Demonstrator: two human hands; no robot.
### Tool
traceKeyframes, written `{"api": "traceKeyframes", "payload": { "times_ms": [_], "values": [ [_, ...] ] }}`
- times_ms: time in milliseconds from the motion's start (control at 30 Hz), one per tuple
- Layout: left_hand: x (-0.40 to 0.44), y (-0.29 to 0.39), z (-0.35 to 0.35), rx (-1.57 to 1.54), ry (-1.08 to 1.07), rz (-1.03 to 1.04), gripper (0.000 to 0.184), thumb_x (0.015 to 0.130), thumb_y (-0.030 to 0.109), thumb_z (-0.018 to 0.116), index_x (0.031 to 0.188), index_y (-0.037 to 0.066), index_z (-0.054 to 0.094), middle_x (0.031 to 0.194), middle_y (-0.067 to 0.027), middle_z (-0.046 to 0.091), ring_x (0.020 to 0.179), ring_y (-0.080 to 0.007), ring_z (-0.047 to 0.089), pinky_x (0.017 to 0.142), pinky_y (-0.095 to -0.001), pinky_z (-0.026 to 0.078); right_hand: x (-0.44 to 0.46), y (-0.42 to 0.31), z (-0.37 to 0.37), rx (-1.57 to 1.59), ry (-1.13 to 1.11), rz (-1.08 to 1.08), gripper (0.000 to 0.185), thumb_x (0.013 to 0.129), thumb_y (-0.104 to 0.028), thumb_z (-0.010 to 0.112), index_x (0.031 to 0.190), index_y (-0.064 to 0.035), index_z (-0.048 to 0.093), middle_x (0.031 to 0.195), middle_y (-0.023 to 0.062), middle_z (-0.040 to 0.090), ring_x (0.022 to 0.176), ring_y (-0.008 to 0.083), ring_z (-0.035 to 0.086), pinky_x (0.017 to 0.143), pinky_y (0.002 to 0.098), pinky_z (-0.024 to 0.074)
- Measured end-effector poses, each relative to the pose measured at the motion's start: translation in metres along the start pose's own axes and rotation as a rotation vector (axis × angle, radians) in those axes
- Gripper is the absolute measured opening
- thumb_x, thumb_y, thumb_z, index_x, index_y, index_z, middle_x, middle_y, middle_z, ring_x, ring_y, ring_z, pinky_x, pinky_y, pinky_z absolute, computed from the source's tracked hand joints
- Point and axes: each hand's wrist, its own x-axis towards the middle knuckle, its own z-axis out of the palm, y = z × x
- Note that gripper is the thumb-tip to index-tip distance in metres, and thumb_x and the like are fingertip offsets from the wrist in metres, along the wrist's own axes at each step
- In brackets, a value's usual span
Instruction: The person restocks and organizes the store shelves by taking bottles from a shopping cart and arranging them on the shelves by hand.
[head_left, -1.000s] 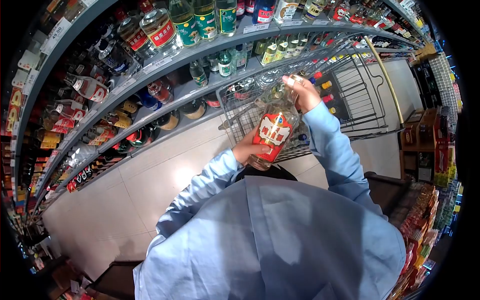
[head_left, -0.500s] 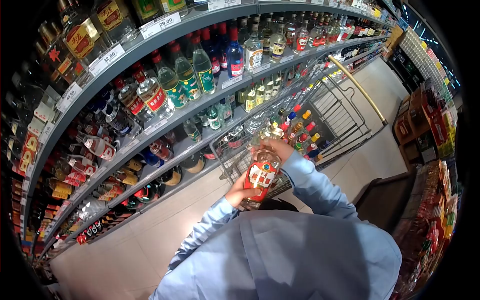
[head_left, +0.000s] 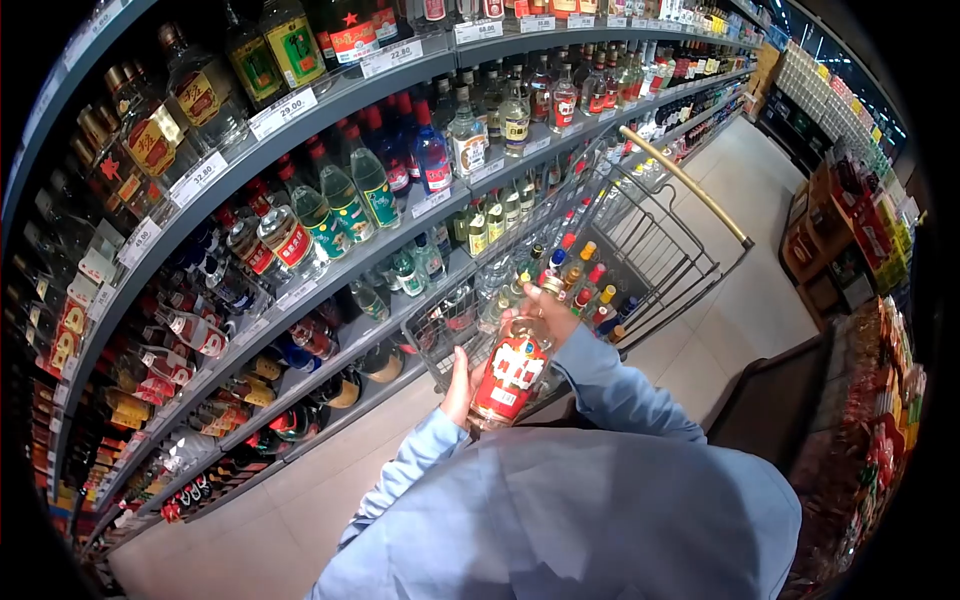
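Observation:
A clear liquor bottle [head_left: 514,372] with a red and white label is tilted in front of my chest, its base toward me. My right hand [head_left: 556,318] is closed around its neck, just under the gold cap. Against the lower left side of the bottle lies my left hand [head_left: 466,388], thumb raised off the glass and fingers partly hidden behind it. Just beyond the hands stands a wire shopping cart [head_left: 672,215] holding several bottles [head_left: 590,278] with coloured caps.
On the left, a curved grey shelf unit [head_left: 420,207] carries rows of bottles and price tags. Tiled floor [head_left: 330,465] runs below it. A brown display stand [head_left: 810,245] and packaged goods [head_left: 860,440] line the right side. The cart's yellow handle [head_left: 688,188] points away to the right.
My left thumb has lifted off the label, and the bottle has turned slightly, showing a barcode patch near its base. The view has shifted, so shelves and cart appear further left.

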Motion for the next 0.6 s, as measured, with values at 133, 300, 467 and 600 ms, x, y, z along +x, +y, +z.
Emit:
{"api": "traceKeyframes", "payload": {
  "times_ms": [133,300,467,600],
  "values": [
    [0.050,-0.013,0.012,0.189,0.027,0.027,0.081,0.082,0.067,0.024,0.135,0.006,0.024,0.129,-0.0133,0.042,0.110,-0.0249,0.050,0.089,-0.0377,0.045,0.035,-0.020,-0.059,-0.034,-0.059,0.001,0.032,0.085,-0.039,0.051,0.077,-0.0081,0.049,0.087,0.0113,0.061,0.076,0.0191,0.060,0.069,0.0285,0.0480],
    [0.136,-0.051,0.028,0.253,-0.060,0.013,0.062,0.083,0.015,0.057,0.135,0.005,0.024,0.120,-0.0101,0.049,0.103,-0.0171,0.053,0.085,-0.0306,0.045,0.032,-0.084,-0.135,0.025,-0.129,0.047,0.025,0.088,-0.030,0.047,0.088,-0.0050,0.049,0.096,0.0131,0.059,0.090,0.0220,0.058,0.080,0.0325,0.0471],
    [0.209,-0.068,0.074,0.343,-0.019,0.041,0.073,0.075,0.009,0.066,0.135,0.004,0.024,0.118,-0.0091,0.050,0.104,-0.0160,0.051,0.088,-0.0304,0.043,0.038,-0.140,-0.196,-0.020,-0.090,0.045,0.033,0.085,-0.033,0.049,0.085,-0.0004,0.053,0.091,0.0146,0.058,0.083,0.0229,0.060,0.075,0.0356,0.0497],
    [0.247,-0.082,0.098,0.372,0.017,0.051,0.070,0.078,0.014,0.062,0.134,0.003,0.023,0.120,-0.0112,0.049,0.107,-0.0191,0.051,0.089,-0.0319,0.043,0.049,-0.170,-0.233,-0.086,-0.090,0.084,0.039,0.085,-0.034,0.049,0.095,0.0025,0.055,0.092,0.0131,0.060,0.082,0.0215,0.060,0.074,0.0332,0.0497]
  ]
}}
